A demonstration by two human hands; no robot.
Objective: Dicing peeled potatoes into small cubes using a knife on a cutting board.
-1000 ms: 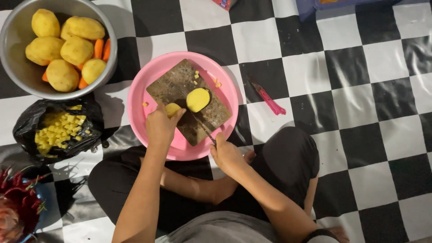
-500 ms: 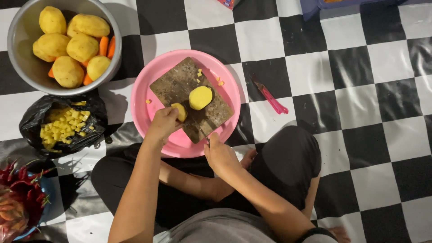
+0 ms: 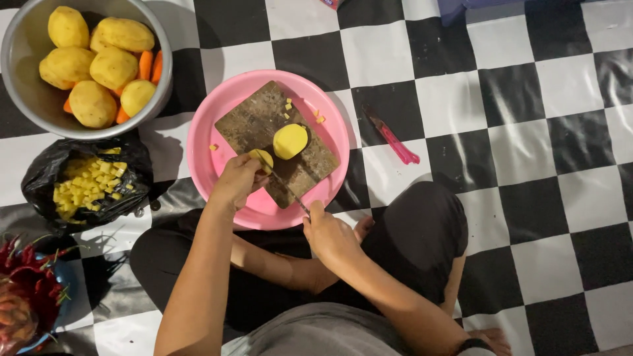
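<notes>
Barely shifted, both hands stay closed; left hand (image 3: 236, 181) pins a potato piece (image 3: 262, 158); right hand (image 3: 330, 234) grips the knife (image 3: 289, 190).

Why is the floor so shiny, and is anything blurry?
Head view: the checkered floor shows soft glare, so it looks glossy; the metal bowl casts a dark shadow to its right; the left hand and right hand look sharp, while the knife is thin and hard to make out.
</notes>
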